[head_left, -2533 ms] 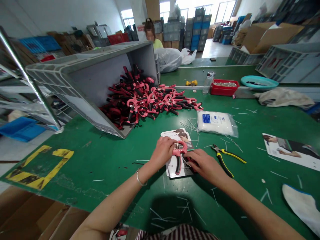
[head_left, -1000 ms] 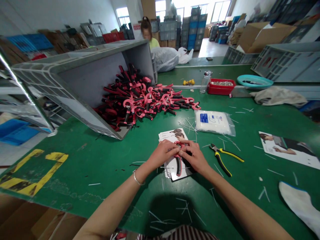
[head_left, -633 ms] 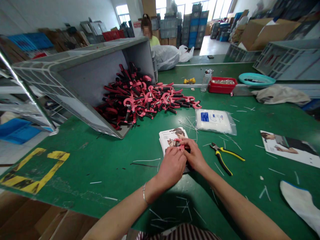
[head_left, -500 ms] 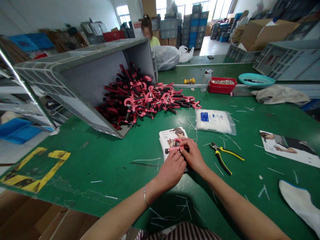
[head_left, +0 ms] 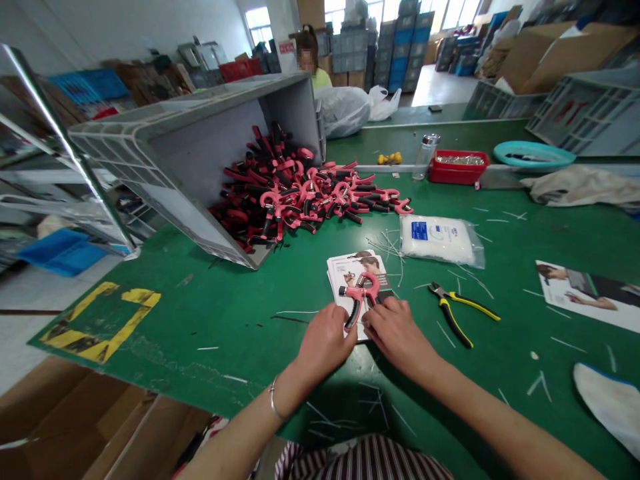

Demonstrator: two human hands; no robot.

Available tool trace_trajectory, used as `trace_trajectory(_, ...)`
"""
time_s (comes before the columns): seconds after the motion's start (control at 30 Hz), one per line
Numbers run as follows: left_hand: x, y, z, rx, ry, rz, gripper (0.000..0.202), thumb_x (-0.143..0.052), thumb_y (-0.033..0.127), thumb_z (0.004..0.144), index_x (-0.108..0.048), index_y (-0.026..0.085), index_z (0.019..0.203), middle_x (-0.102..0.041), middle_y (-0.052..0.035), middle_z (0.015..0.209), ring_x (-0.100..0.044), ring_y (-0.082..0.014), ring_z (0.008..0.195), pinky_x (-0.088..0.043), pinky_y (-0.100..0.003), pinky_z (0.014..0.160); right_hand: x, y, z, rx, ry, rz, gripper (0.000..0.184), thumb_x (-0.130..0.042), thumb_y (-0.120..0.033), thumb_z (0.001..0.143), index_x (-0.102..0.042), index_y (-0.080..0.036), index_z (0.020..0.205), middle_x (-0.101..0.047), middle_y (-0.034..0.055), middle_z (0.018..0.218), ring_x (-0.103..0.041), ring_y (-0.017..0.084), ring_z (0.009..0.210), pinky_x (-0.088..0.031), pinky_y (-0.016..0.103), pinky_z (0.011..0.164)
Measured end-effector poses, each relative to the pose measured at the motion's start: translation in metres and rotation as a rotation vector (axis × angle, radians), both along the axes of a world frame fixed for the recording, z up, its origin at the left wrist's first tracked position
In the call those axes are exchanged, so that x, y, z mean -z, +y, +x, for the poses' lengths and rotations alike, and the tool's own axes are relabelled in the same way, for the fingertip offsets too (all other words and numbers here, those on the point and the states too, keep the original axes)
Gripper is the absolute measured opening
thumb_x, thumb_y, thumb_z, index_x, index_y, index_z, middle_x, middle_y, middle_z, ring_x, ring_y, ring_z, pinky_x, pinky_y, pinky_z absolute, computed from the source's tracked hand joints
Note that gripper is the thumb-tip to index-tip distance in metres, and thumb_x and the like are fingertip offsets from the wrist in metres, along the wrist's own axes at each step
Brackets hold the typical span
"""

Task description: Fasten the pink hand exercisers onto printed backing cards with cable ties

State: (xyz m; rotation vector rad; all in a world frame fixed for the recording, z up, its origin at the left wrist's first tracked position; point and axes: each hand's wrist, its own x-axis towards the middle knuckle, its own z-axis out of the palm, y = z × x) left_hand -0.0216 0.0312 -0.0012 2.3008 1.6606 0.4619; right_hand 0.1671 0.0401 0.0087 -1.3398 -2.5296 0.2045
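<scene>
A pink and black hand grip strengthener (head_left: 369,288) lies on a stack of printed cards (head_left: 338,268), its curved spring end pointing away from me. My left hand (head_left: 326,339) is closed at the lower end of its left handle, beside the cards' near left edge. My right hand (head_left: 403,335) has its fingers curled at the other handle, over the cards' right side. The fingers partly cover both handle ends. Right of my hands lie yellow and black cutting pliers (head_left: 453,310), with their jaws pointing away.
A tipped grey crate (head_left: 165,153) spills many grip strengtheners (head_left: 310,193) onto the green table (head_left: 240,373). Beyond the cards are a bag of white ties (head_left: 440,240), a red tray (head_left: 457,168) and a glass jar (head_left: 426,158). Another card (head_left: 590,293) and white cloth (head_left: 607,403) lie right.
Both hands have drawn back towards me, from the grip strengthener's spring end to its handle ends, uncovering the spring end. The view has shifted slightly.
</scene>
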Motion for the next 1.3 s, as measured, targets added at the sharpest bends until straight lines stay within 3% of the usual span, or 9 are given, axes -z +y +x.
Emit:
trace_trajectory(0.1, -0.003, 0.002, -0.018, 0.006, -0.195, -0.120, 0.018, -0.056, 0.031, 0.090, -0.059, 0.017, 0.101, -0.063, -0.0069, 0.096, -0.061, -0.0193, 0.083, -0.050, -0.034, 0.080, 0.001, 0.005, -0.006, 0.001, -0.030, 0.006, 0.015, -0.053, -0.019, 0.094, -0.061, -0.018, 0.081, -0.065, 0.0094, 0.083, -0.047, 0.026, 0.087, -0.030, 0.039, 0.074)
trace_trajectory(0.2, -0.004, 0.004, -0.037, -0.016, -0.381, -0.215, 0.014, -0.056, 0.027, 0.090, -0.062, 0.018, 0.100, -0.065, -0.0044, 0.094, -0.063, -0.0171, 0.081, -0.050, -0.032, 0.078, 0.002, 0.011, -0.005, -0.014, 0.006, 0.008, 0.017, -0.054, -0.023, 0.094, -0.060, -0.019, 0.079, -0.065, 0.0094, 0.081, -0.047, 0.027, 0.086, -0.030, 0.040, 0.074)
trace_trajectory(0.33, 0.000, 0.010, -0.039, 0.024, -0.527, -0.182, 0.013, -0.055, 0.024, 0.091, -0.067, 0.019, 0.094, -0.065, -0.0026, 0.090, -0.062, -0.0152, 0.081, -0.049, -0.028, 0.076, 0.003, 0.013, -0.006, -0.023, 0.129, 0.023, 0.012, -0.056, -0.024, 0.093, -0.060, -0.020, 0.082, -0.066, 0.0087, 0.087, -0.048, 0.027, 0.088, -0.033, 0.041, 0.077)
trace_trajectory(0.53, 0.002, 0.015, -0.014, 0.069, -0.385, -0.103, 0.008, -0.058, 0.022, 0.090, -0.065, 0.018, 0.092, -0.065, -0.0019, 0.085, -0.061, -0.0164, 0.081, -0.047, -0.028, 0.077, 0.004, 0.011, -0.008, 0.008, 0.379, -0.085, 0.007, -0.057, -0.021, 0.092, -0.059, -0.021, 0.085, -0.066, 0.0059, 0.090, -0.053, 0.025, 0.092, -0.039, 0.039, 0.082)
trace_trajectory(0.63, 0.003, 0.014, -0.011, 0.094, -0.422, -0.123, 0.008, -0.059, 0.022, 0.090, -0.065, 0.019, 0.092, -0.067, -0.0017, 0.086, -0.062, -0.0164, 0.082, -0.047, -0.028, 0.078, 0.006, 0.013, -0.004, 0.026, 0.450, -0.163, 0.007, -0.058, -0.022, 0.093, -0.061, -0.022, 0.087, -0.066, 0.0041, 0.088, -0.055, 0.023, 0.089, -0.042, 0.037, 0.080)
trace_trajectory(0.77, 0.005, 0.012, -0.010, 0.108, -0.543, -0.138, 0.010, -0.060, 0.024, 0.091, -0.068, 0.020, 0.094, -0.069, -0.0018, 0.090, -0.063, -0.0157, 0.087, -0.046, -0.027, 0.081, 0.002, 0.015, 0.004, -0.028, 0.386, -0.142, 0.012, -0.053, -0.023, 0.096, -0.062, -0.022, 0.089, -0.066, 0.0046, 0.088, -0.054, 0.023, 0.087, -0.044, 0.039, 0.081)
trace_trajectory(1.03, 0.002, 0.015, -0.003, 0.112, -0.547, -0.157, 0.007, -0.061, 0.021, 0.088, -0.068, 0.020, 0.088, -0.069, -0.0009, 0.086, -0.063, -0.0154, 0.083, -0.048, -0.027, 0.079, -0.007, 0.010, 0.012, -0.148, 0.098, -0.015, 0.015, -0.050, -0.019, 0.095, -0.064, -0.018, 0.090, -0.064, 0.0118, 0.092, -0.051, 0.026, 0.085, -0.047, 0.041, 0.076)
trace_trajectory(1.3, 0.001, 0.017, -0.004, 0.208, -0.376, -0.117, 0.008, -0.057, 0.020, 0.091, -0.065, 0.019, 0.091, -0.068, -0.0034, 0.090, -0.062, -0.0167, 0.085, -0.048, -0.029, 0.081, -0.008, 0.014, 0.009, -0.196, 0.195, -0.022, 0.016, -0.050, -0.019, 0.095, -0.066, -0.019, 0.098, -0.066, 0.0113, 0.096, -0.055, 0.026, 0.093, -0.047, 0.043, 0.083)
